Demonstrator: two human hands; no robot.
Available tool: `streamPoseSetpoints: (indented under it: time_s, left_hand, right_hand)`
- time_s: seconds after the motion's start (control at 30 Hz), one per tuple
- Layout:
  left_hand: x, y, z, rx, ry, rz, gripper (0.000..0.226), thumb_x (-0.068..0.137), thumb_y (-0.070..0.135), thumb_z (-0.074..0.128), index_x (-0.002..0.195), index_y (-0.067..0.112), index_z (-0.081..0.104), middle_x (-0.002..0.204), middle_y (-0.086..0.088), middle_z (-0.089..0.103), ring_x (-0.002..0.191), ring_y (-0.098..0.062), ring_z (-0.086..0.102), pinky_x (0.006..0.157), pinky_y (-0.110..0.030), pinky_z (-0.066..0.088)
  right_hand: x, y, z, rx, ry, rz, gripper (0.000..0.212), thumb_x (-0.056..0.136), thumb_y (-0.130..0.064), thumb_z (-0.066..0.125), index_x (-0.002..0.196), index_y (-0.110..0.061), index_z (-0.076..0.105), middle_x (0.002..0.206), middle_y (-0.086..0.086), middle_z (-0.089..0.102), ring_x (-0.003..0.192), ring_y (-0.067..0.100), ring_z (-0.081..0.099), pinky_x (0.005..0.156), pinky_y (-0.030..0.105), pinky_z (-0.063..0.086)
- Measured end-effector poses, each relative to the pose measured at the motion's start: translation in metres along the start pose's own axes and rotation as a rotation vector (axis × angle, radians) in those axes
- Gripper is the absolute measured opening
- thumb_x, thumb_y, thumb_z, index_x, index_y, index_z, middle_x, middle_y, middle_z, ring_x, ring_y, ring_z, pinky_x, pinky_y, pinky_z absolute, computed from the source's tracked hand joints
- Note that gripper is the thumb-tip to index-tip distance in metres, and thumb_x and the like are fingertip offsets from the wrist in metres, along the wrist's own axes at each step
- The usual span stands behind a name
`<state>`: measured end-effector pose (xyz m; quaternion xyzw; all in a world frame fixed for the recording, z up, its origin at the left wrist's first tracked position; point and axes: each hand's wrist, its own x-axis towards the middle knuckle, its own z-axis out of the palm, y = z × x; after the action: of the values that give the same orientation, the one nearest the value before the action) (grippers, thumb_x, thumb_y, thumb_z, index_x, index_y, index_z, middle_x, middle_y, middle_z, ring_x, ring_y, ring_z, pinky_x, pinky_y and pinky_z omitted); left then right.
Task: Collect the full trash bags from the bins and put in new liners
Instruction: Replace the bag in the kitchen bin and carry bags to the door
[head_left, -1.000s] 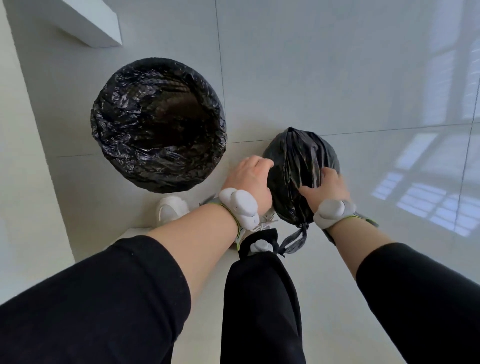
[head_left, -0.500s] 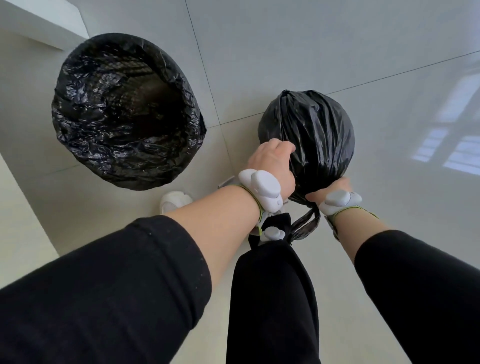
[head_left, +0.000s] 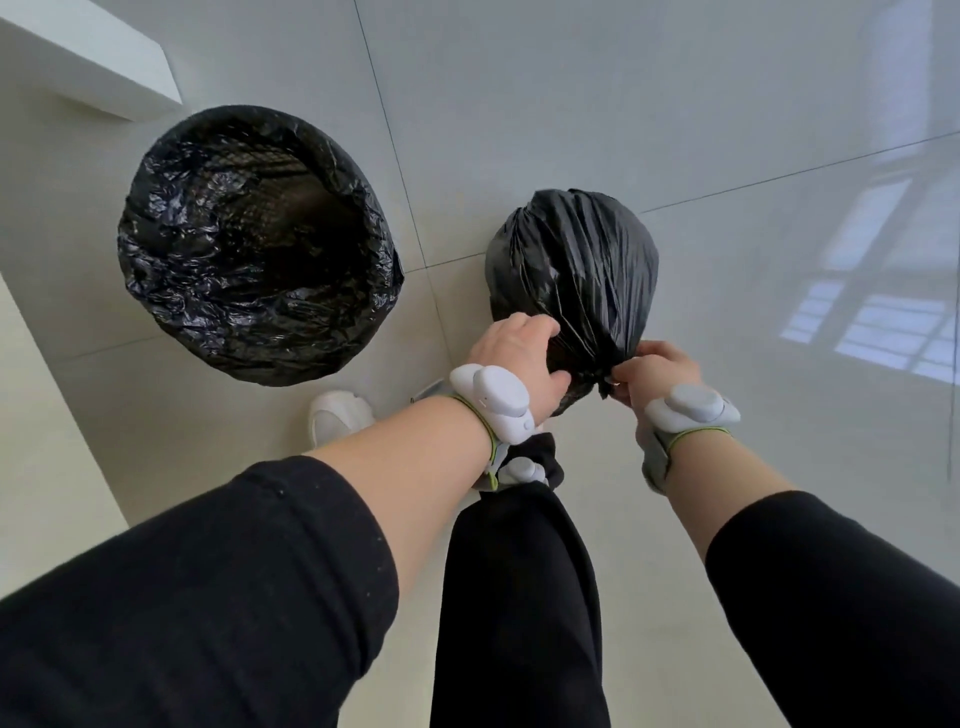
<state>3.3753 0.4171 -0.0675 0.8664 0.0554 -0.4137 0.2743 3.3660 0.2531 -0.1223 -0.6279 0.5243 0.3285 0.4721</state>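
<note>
The full, round black plastic trash bag (head_left: 571, 270) sat on the shiny pale tiled floor (head_left: 623, 104), to the right of the round bin with a crinkly black plastic liner (head_left: 254, 244). The bag and the bin were near each other but did not touch. The bag's fat, round part pointed away from the person, and its thin, bunched neck pointed back toward the person's legs. So the long way of the bag ran from far to near, with the neck at the near end.

Both hands were at that near end. The left hand (head_left: 519, 358) was curled around the bag's gathered part, on the side closer to the bin. The right hand (head_left: 654, 376) pinched the very tip of the neck with its fingers, on the side away from the bin. The right hand was closer to the tip, and the left hand held the thicker bit just above it.

The bin already had a liner in it, folded over its rim, and it looked empty inside.

I think the next job was to finish closing the neck or to lift the bag. For that, the pull should go along the neck, toward the person, while the left hand keeps the bunch tight
</note>
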Motion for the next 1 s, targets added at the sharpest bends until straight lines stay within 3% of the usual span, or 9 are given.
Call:
streamPoseSetpoints:
  time_s: [0.1, 0.23, 0.33, 0.47, 0.6, 0.73, 0.83, 0.9, 1.0]
  left_hand:
    - [-0.012, 0.002, -0.017, -0.012, -0.039, -0.032, 0.063, 0.082, 0.042, 0.064, 0.137, 0.02, 0.041, 0.135, -0.003, 0.049, 0.126, -0.024, 0.043, 0.101, -0.037, 0.039]
    - [-0.03, 0.003, -0.045, -0.081, -0.055, -0.054, 0.071, 0.078, 0.047, 0.068, 0.137, 0.021, 0.039, 0.133, -0.003, 0.052, 0.12, -0.026, 0.051, 0.097, -0.039, 0.045]
    - [-0.049, 0.002, -0.067, -0.129, -0.024, -0.076, 0.072, 0.078, 0.046, 0.068, 0.138, 0.023, 0.036, 0.134, 0.0, 0.053, 0.118, -0.026, 0.054, 0.094, -0.037, 0.046]
    - [-0.079, 0.001, -0.097, -0.256, -0.012, -0.08, 0.069, 0.08, 0.044, 0.066, 0.139, 0.026, 0.035, 0.137, 0.002, 0.05, 0.121, -0.023, 0.052, 0.099, -0.039, 0.045]
    - [-0.122, 0.002, -0.133, -0.347, 0.063, -0.077, 0.055, 0.087, 0.044, 0.059, 0.136, 0.029, 0.042, 0.133, 0.002, 0.054, 0.117, -0.021, 0.054, 0.097, -0.035, 0.045]
    - [-0.169, -0.002, -0.165, -0.441, 0.173, -0.093, 0.025, 0.087, 0.043, 0.058, 0.105, 0.027, 0.063, 0.096, 0.01, 0.065, 0.093, -0.014, 0.061, 0.074, -0.024, 0.042]
    - [-0.2, -0.009, -0.184, -0.473, 0.259, -0.111, 0.02, 0.087, 0.041, 0.058, 0.08, 0.023, 0.063, 0.069, 0.012, 0.055, 0.073, -0.013, 0.055, 0.058, -0.021, 0.033]
    - [-0.224, -0.019, -0.199, -0.501, 0.357, -0.109, 0.021, 0.088, 0.038, 0.058, 0.082, 0.019, 0.067, 0.072, 0.01, 0.051, 0.073, -0.012, 0.051, 0.059, -0.021, 0.03]
    - [-0.257, -0.037, -0.222, -0.585, 0.492, -0.079, 0.02, 0.089, 0.032, 0.06, 0.095, 0.016, 0.071, 0.095, 0.007, 0.056, 0.086, -0.009, 0.053, 0.073, -0.017, 0.036]
  right_hand:
    - [-0.02, -0.029, 0.004, 0.108, -0.036, -0.054, 0.035, 0.072, 0.016, 0.05, 0.09, -0.012, 0.062, 0.067, 0.013, 0.06, 0.053, 0.025, 0.057, 0.058, 0.032, 0.058]
    - [-0.052, -0.067, 0.014, 0.162, -0.029, -0.067, 0.032, 0.071, 0.015, 0.052, 0.076, -0.017, 0.058, 0.042, 0.005, 0.057, 0.034, 0.016, 0.05, 0.055, 0.032, 0.052]
    - [-0.083, -0.089, 0.024, 0.18, -0.058, -0.047, 0.034, 0.071, 0.016, 0.053, 0.073, -0.018, 0.057, 0.041, 0.009, 0.058, 0.027, 0.013, 0.041, 0.045, 0.026, 0.047]
    - [-0.128, -0.104, 0.032, 0.088, -0.061, -0.067, 0.035, 0.065, 0.015, 0.058, 0.072, -0.019, 0.058, 0.043, 0.009, 0.056, 0.032, 0.015, 0.046, 0.056, 0.033, 0.049]
    - [-0.19, -0.119, 0.036, 0.076, -0.048, -0.07, 0.033, 0.071, 0.013, 0.053, 0.08, -0.019, 0.057, 0.036, 0.006, 0.054, 0.031, 0.016, 0.046, 0.047, 0.026, 0.047]
    - [-0.253, -0.125, 0.045, 0.088, -0.048, -0.149, 0.033, 0.068, 0.013, 0.05, 0.072, -0.02, 0.057, 0.039, 0.006, 0.054, 0.033, 0.016, 0.046, 0.042, 0.022, 0.042]
    - [-0.288, -0.13, 0.057, 0.028, -0.095, -0.184, 0.033, 0.07, 0.012, 0.053, 0.074, -0.021, 0.058, 0.039, 0.005, 0.056, 0.033, 0.015, 0.048, 0.043, 0.023, 0.043]
    - [-0.314, -0.135, 0.069, -0.027, -0.145, -0.206, 0.033, 0.071, 0.01, 0.054, 0.074, -0.023, 0.056, 0.04, 0.004, 0.058, 0.034, 0.015, 0.048, 0.047, 0.026, 0.043]
    - [-0.35, -0.142, 0.094, -0.124, -0.211, -0.273, 0.028, 0.062, 0.005, 0.057, 0.075, -0.02, 0.057, 0.047, 0.007, 0.059, 0.039, 0.019, 0.052, 0.052, 0.031, 0.049]
